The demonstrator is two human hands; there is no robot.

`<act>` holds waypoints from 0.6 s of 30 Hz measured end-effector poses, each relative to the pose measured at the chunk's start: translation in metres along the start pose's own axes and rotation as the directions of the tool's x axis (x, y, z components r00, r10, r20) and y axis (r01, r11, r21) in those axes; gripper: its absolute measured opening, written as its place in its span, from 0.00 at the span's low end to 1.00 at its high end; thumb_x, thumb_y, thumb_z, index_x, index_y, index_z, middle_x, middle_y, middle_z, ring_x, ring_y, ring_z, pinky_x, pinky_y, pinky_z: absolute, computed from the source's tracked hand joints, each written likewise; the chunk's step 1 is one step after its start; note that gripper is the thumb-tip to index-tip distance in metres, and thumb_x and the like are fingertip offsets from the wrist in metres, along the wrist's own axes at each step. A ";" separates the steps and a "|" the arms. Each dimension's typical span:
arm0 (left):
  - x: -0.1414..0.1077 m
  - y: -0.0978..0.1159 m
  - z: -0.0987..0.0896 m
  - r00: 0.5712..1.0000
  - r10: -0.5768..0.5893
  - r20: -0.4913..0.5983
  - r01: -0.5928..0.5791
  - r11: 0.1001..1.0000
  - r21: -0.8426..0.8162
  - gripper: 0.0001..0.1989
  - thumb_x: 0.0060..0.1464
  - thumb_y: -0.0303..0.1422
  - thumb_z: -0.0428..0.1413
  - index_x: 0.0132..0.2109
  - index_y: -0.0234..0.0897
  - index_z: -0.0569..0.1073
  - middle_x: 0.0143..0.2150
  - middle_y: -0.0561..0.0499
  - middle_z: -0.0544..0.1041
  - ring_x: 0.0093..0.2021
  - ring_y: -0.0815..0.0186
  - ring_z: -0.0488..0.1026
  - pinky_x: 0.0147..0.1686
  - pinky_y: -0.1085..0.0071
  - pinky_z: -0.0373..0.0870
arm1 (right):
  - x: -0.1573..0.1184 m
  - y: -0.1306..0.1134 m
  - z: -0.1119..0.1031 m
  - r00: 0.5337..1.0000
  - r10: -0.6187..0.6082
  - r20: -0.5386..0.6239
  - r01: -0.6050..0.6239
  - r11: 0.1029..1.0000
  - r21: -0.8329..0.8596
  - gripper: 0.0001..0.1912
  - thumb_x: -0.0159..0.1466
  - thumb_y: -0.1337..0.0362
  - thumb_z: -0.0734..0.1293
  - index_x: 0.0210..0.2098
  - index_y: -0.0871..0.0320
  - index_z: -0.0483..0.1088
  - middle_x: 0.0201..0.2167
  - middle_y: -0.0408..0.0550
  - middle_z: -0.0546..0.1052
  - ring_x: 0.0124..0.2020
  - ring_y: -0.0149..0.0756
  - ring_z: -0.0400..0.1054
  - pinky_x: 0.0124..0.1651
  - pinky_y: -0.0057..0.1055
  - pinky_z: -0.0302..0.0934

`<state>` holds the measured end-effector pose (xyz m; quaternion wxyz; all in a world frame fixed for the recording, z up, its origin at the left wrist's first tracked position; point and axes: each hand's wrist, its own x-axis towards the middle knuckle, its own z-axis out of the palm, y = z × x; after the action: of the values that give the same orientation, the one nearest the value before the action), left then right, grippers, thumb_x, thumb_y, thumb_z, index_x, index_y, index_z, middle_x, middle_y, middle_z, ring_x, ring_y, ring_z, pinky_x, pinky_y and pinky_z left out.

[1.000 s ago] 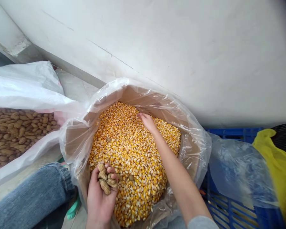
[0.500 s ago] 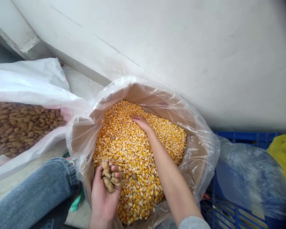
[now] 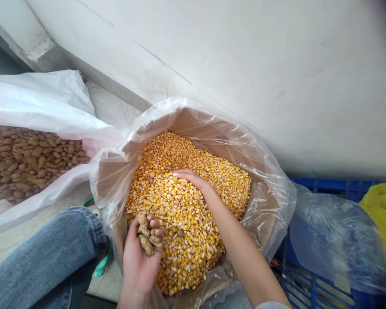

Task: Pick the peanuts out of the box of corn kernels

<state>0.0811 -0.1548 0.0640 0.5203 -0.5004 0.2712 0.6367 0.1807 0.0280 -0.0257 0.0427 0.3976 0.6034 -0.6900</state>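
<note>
My left hand [image 3: 140, 266] is palm up at the near left of the sack, its fingers curled round several unshelled peanuts [image 3: 146, 245]. Dried corn kernels [image 3: 170, 201] fill much of the clear plastic-lined sack [image 3: 272, 201]. Stretched flat and partly sunk in the corn, my right hand [image 3: 193, 177] has kernels heaped along its palm side; its fingers are partly covered. A brownish lump like a peanut [image 3: 180, 233] shows among the kernels between my hands. Another small brown piece [image 3: 151, 180] lies farther back.
On the left, a white woven sack [image 3: 45, 103] holds more unshelled peanuts [image 3: 32, 161]. A pale wall [image 3: 260, 64] rises behind. At right are a blue plastic crate [image 3: 309, 279], clear plastic film [image 3: 337, 240] and a yellow bag [image 3: 381, 214]. My jeans-covered leg [image 3: 51, 257] is at lower left.
My right hand has drawn back toward me through the corn, pushing kernels into a raised heap. My left hand keeps its hold on the peanuts, nearly in place.
</note>
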 end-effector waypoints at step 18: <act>0.001 0.000 -0.007 0.999 0.001 0.032 -0.001 1.000 -0.017 0.13 0.54 0.27 0.39 0.30 0.33 0.66 0.26 0.53 0.65 0.23 0.76 0.65 0.19 0.82 0.64 | -0.086 -0.024 0.066 0.965 -0.255 -0.061 0.228 0.931 -0.287 0.15 0.56 0.59 0.61 0.43 0.46 0.67 0.51 0.40 0.64 0.53 0.33 0.55 0.55 0.35 0.48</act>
<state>0.0839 -0.1603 0.0603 0.5200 -0.4944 0.2577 0.6471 0.1935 -0.0590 0.0426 -0.0165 0.3435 0.7397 -0.5784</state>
